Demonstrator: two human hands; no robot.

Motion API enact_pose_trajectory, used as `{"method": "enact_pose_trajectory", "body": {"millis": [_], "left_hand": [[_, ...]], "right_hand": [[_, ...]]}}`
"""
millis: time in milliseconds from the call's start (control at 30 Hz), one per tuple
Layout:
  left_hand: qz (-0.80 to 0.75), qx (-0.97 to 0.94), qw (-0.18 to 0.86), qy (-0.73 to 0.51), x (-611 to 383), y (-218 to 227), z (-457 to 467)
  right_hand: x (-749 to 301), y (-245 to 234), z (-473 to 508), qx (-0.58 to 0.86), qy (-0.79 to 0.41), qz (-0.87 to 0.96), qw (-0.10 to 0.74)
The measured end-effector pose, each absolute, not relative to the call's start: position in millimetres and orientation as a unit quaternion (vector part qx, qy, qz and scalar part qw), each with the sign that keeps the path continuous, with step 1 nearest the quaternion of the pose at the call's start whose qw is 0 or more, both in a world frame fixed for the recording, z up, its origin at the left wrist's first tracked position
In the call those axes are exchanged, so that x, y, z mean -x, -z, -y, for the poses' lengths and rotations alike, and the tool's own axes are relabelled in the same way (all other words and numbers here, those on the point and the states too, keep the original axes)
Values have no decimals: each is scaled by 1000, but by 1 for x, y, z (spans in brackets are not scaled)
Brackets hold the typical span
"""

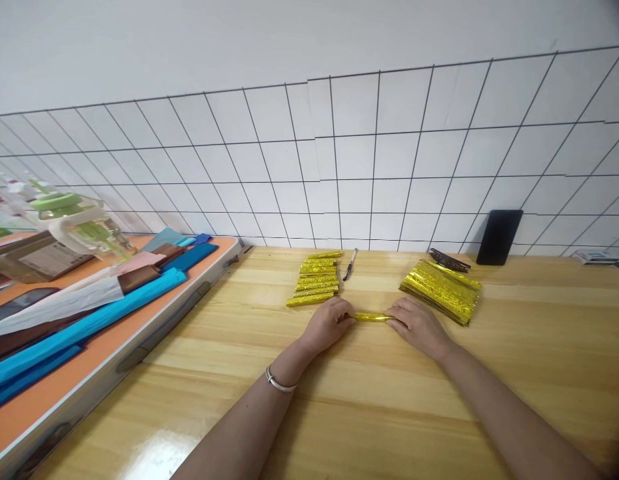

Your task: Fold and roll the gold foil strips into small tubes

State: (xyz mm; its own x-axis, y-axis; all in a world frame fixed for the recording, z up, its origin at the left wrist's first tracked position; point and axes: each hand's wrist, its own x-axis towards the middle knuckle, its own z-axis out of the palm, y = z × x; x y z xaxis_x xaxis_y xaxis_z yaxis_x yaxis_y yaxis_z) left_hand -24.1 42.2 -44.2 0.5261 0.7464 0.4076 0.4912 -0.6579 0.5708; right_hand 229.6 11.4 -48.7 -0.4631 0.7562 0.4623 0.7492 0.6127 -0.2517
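Observation:
Between my two hands a narrow roll of shiny gold foil [372, 317] lies level, just above or on the wooden table [339, 400]; I cannot tell whether it touches. My left hand [330, 319] is closed on its left end, and my right hand [413, 325] pinches the right end. Past my left hand, several gold foil rolls [316, 281] lie side by side in a column. A stack of flat gold foil sheets [443, 290] rests beyond my right hand. The fingertips hide both ends of the held roll.
A pen [350, 265] lies beside the finished rolls. Behind the sheets is a black clip-like item [449, 260], and a black phone [500, 237] leans on the tiled wall. On the orange table at left are coloured paper rolls [89, 327], a cardboard box [36, 257] and a green-lidded bottle [84, 223].

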Motion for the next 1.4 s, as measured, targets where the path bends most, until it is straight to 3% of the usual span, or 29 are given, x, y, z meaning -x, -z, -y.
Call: {"method": "enact_pose_trajectory", "body": {"millis": [533,1400], "left_hand": [[-339,-877,104,-324,26,53,-47],[-338,-875,134,-319,14,52,-38]], "right_hand": [[-229,47,-11,444,32,858,255],[-212,46,-7,439,40,862,251]]}}
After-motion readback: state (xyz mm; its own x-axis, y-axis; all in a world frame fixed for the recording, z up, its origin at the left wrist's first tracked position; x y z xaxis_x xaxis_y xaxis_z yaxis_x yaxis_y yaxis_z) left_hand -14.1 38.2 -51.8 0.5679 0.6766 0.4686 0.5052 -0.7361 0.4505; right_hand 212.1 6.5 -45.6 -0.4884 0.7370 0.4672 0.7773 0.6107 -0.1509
